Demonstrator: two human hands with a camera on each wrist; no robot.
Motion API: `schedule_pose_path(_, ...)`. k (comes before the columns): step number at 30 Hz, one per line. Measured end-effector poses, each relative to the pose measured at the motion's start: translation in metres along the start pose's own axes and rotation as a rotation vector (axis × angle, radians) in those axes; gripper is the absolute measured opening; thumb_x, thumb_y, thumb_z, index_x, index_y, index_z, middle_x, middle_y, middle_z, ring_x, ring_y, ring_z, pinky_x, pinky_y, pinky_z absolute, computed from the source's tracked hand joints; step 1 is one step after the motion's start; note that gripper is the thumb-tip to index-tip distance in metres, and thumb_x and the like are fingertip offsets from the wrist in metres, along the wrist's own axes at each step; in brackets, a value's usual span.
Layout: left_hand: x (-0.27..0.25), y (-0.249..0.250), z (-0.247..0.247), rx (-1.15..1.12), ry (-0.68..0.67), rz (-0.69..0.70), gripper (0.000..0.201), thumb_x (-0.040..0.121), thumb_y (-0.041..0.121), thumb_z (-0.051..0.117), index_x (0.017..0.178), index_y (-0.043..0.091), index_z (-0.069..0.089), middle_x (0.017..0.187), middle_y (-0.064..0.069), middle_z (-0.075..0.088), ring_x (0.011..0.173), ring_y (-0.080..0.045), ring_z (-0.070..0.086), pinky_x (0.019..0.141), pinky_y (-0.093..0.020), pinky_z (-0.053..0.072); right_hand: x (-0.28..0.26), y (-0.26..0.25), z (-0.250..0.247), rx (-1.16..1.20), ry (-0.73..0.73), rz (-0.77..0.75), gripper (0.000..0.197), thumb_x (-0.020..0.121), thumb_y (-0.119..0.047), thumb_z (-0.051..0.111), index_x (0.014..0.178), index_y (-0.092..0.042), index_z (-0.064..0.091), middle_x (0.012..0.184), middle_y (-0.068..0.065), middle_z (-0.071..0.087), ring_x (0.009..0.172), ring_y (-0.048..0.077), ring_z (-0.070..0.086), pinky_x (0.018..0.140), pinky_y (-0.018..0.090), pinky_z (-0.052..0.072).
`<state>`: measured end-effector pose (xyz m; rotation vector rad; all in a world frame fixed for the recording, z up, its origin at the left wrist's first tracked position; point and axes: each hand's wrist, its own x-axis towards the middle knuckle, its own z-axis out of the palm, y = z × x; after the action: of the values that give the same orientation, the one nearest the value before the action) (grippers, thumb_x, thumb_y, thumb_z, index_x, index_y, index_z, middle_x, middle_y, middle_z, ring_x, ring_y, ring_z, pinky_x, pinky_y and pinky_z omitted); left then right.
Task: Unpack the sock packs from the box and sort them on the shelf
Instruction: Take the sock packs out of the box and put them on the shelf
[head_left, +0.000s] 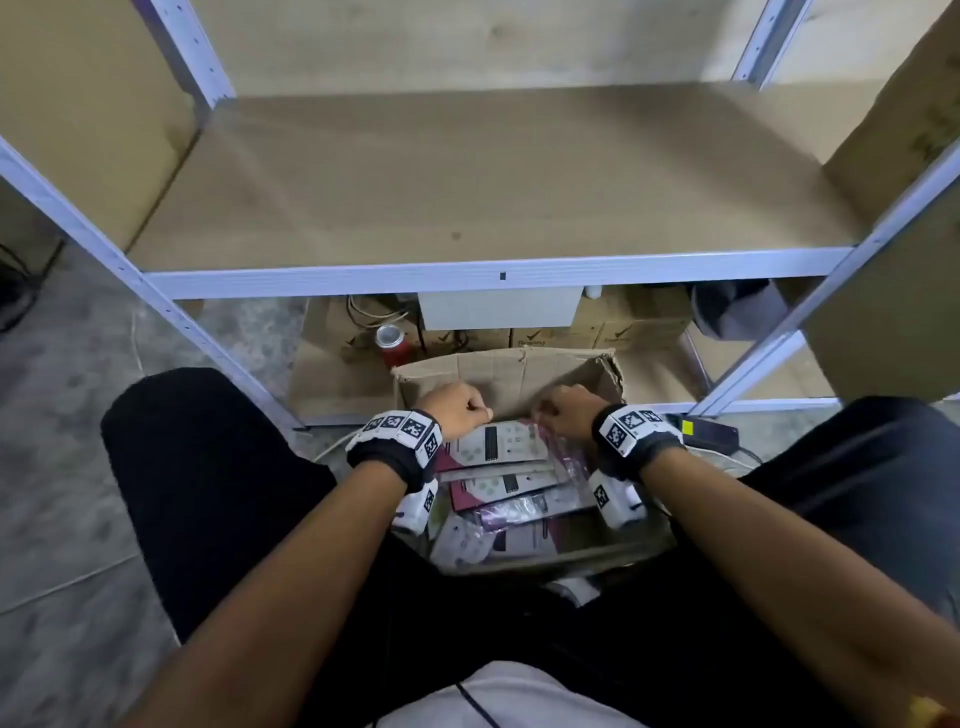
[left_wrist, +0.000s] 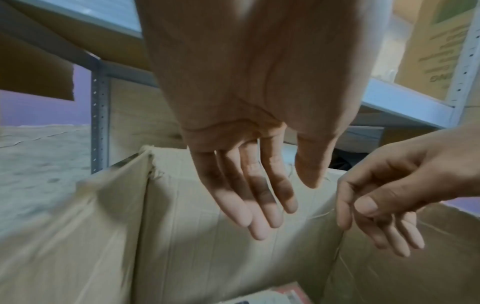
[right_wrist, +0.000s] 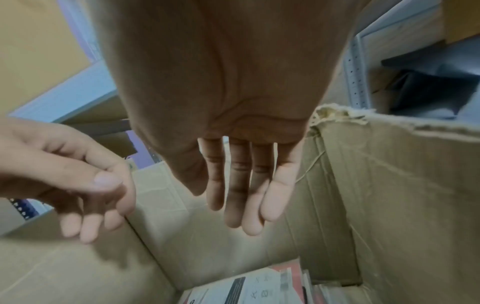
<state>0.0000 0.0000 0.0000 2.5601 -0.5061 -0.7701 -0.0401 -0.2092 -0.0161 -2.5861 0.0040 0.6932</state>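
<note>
My left hand (left_wrist: 233, 127) and right hand (right_wrist: 228, 123) both reach down into the open brown cardboard box (head_left: 519, 374), forearms stretched forward from my lap, wrists side by side near the far wall. From the wrist cameras I see both sets of fingers hanging straight and relaxed, slightly spread, holding nothing and touching nothing; the left fingertips (left_wrist: 259, 230) and the right fingertips (right_wrist: 249, 224) hover above the contents. The sock packs (head_left: 498, 467), flat white-and-maroon card sleeves in clear plastic, lie stacked loosely inside the box, just below my hands. The box sits on a grey concrete floor (head_left: 78, 415) between my knees, right in front of a white metal shelf (head_left: 488, 278) with a bare wooden board. Under it I see a red can (head_left: 392, 345) and more cartons.
</note>
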Motion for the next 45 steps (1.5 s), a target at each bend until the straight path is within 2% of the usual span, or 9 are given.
schedule_pose_path(5,0.006,-0.027,0.016,-0.041,-0.002,-0.080,0.029,0.097,0.037,0.061,0.095,0.012,0.077,0.073,0.016,0.060,0.087,-0.015,0.060,0.080,-0.024,0.041,0.036,-0.002,0.016,-0.118,-0.098,0.000,0.025,0.098,-0.024,0.055,0.115,-0.009,0.065,0.116,0.013,0.069,0.106,0.029,0.066,0.095,0.040,0.053)
schedule_pose_path(9,0.011,-0.037,0.023,-0.080,0.013,-0.076,0.024,0.096,0.033,0.061,0.094,0.015,0.076,0.102,0.001,0.073,0.100,-0.021,0.064,0.093,-0.034,0.051,0.067,0.004,0.038,-0.195,-0.121,0.031,0.026,0.094,-0.021,0.061,0.118,-0.012,0.066,0.127,0.012,0.063,0.115,0.027,0.061,0.095,0.033,0.050)
schedule_pose_path(15,0.016,-0.035,0.021,-0.094,0.056,-0.045,0.019,0.095,0.030,0.061,0.093,0.017,0.075,0.098,0.000,0.075,0.094,-0.022,0.068,0.086,-0.032,0.052,0.083,0.016,0.090,-0.437,-0.187,-0.071,0.054,0.085,-0.023,0.073,0.133,-0.011,0.050,0.137,0.015,0.046,0.126,0.037,0.050,0.103,0.046,0.046)
schedule_pose_path(20,0.020,-0.036,0.018,-0.067,0.054,-0.063,0.021,0.095,0.031,0.059,0.096,0.017,0.075,0.104,-0.002,0.075,0.098,-0.024,0.067,0.090,-0.036,0.052,0.090,0.019,0.112,-0.529,-0.149,-0.122,0.059,0.092,-0.015,0.063,0.145,-0.013,0.037,0.139,0.015,0.044,0.126,0.036,0.050,0.099,0.049,0.048)
schedule_pose_path(27,0.030,-0.035,0.020,-0.029,0.009,-0.113,0.026,0.096,0.041,0.059,0.099,0.020,0.074,0.107,-0.002,0.072,0.104,-0.025,0.063,0.091,-0.035,0.049,0.098,0.020,0.102,-0.542,-0.062,-0.226,0.034,0.093,-0.007,0.053,0.127,-0.009,0.054,0.122,0.015,0.060,0.113,0.035,0.061,0.089,0.042,0.049)
schedule_pose_path(34,0.035,-0.039,0.029,0.010,-0.016,-0.123,0.033,0.096,0.042,0.060,0.103,0.013,0.074,0.111,-0.005,0.073,0.102,-0.025,0.064,0.084,-0.029,0.048,0.108,0.036,0.091,-0.409,-0.069,-0.193,0.019,0.093,-0.013,0.061,0.110,-0.007,0.062,0.122,0.013,0.062,0.115,0.032,0.059,0.091,0.034,0.045)
schedule_pose_path(38,0.036,-0.043,0.030,0.016,0.009,-0.136,0.031,0.096,0.042,0.060,0.101,0.014,0.074,0.107,-0.003,0.073,0.088,-0.017,0.059,0.073,-0.026,0.041,0.108,0.039,0.092,-0.401,-0.050,-0.202,0.027,0.100,-0.014,0.047,0.126,-0.010,0.051,0.122,0.017,0.060,0.113,0.035,0.059,0.092,0.039,0.046)
schedule_pose_path(42,0.037,-0.046,0.031,0.021,0.017,-0.151,0.028,0.096,0.040,0.061,0.102,0.016,0.074,0.108,-0.002,0.073,0.085,-0.011,0.054,0.072,-0.023,0.036,0.110,0.034,0.085,-0.433,-0.060,-0.278,0.052,0.100,-0.009,0.042,0.149,-0.025,0.032,0.144,0.013,0.042,0.118,0.036,0.057,0.099,0.047,0.047)
schedule_pose_path(45,0.036,-0.049,0.033,0.015,-0.009,-0.173,0.026,0.096,0.039,0.061,0.102,0.016,0.074,0.107,-0.004,0.073,0.087,-0.015,0.059,0.074,-0.023,0.039,0.111,0.033,0.082,-0.512,-0.058,-0.338,0.049,0.099,-0.012,0.043,0.146,-0.026,0.040,0.140,0.009,0.041,0.119,0.031,0.056,0.097,0.044,0.048)
